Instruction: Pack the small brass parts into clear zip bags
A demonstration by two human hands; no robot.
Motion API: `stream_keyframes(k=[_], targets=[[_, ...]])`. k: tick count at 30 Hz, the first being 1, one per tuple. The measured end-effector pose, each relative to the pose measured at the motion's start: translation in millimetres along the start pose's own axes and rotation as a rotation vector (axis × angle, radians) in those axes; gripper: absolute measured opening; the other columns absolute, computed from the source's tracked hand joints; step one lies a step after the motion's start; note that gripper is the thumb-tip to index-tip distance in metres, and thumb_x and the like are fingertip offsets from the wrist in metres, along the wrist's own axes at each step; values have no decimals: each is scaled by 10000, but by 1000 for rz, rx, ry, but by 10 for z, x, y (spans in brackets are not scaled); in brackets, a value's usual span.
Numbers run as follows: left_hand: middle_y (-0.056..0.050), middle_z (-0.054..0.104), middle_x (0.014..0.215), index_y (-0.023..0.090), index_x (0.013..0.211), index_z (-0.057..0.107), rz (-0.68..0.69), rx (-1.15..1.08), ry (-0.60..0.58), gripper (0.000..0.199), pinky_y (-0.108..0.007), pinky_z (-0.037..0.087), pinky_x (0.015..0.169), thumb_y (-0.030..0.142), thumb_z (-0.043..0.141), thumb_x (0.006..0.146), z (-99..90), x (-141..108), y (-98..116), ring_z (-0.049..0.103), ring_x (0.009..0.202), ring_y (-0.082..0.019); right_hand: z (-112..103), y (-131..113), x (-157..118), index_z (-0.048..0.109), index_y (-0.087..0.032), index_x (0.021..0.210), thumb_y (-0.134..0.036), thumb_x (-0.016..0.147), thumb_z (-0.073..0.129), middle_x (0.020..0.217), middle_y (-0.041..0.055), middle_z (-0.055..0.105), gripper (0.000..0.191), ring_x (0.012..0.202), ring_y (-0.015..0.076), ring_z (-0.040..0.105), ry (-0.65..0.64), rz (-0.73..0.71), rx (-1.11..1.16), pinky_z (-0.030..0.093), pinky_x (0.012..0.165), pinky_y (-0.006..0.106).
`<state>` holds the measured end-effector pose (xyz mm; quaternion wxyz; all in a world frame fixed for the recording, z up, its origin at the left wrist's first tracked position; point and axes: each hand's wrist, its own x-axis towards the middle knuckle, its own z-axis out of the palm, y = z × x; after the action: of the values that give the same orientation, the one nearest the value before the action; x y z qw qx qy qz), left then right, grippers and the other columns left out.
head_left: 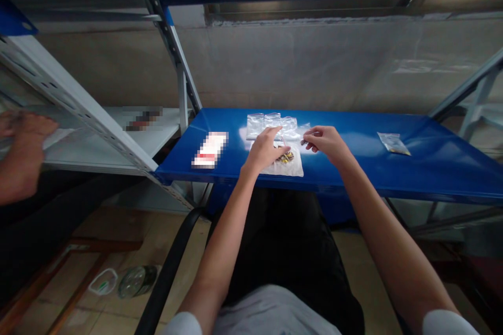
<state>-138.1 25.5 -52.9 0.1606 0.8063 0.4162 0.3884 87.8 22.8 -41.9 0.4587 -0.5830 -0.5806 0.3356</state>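
On the blue shelf, a white cloth or bag [293, 168] bears a small pile of yellow and dark pieces [288, 156]. My left hand [266, 150] is over the left side of the pile, thumb and fingers apart. To the right of the pile, my right hand [321, 141] is pinched around a small dark piece [303, 142]. Several clear plastic bags [255, 126] lie in a row behind my hands. Another clear bag [393, 143] with a little yellowish content lies farther right.
A blurred white and red item [210, 150] lies at the left of the blue shelf [353, 178]. Metal posts [78, 94] stand to the left. Beyond them, another person's arm [23, 152] rests near a white shelf [98, 152]. A jar [137, 281] is on the floor.
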Motion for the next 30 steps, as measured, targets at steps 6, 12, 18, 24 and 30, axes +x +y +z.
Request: stream_keyframes(k=[6,12,18,24,30], targets=[[-244,600,1457,88,1470,542,-66,149,-168,764,-484,458,1156,343,858,822,232,-2,23,561,1386,-376,37,-57,-26,713,-149,768,-258,758,671,640,88,728,117,505,162,644,-6,-35,-182,471,465,268],[-242,611,1455,66,1441,572,-97,120,-126,725,-464,452,1165,349,850,835,307,-41,27,564,1389,-364,48,-115,-51,737,-133,826,-321,814,690,633,91,731,195,493,163,654,-52,-57,-213,467,458,258],[-244,637,1420,81,1438,580,-77,129,-89,702,-479,463,1148,390,825,858,331,-23,7,593,1359,-360,39,-137,-61,724,-132,865,-370,828,711,795,124,789,242,550,171,711,-65,-95,-165,493,456,242],[-233,645,1410,109,1440,577,-58,114,-81,693,-501,464,1137,412,819,865,322,-12,9,593,1356,-363,43,-147,-74,714,-130,934,-395,858,729,830,137,792,276,586,188,730,-50,-105,-143,523,482,260],[-250,647,1398,53,1444,565,-48,109,-79,722,-496,457,1151,403,822,867,303,0,41,582,1366,-364,43,-167,-79,684,-139,955,-398,905,694,860,139,791,264,574,179,718,-20,-97,-141,497,455,254]])
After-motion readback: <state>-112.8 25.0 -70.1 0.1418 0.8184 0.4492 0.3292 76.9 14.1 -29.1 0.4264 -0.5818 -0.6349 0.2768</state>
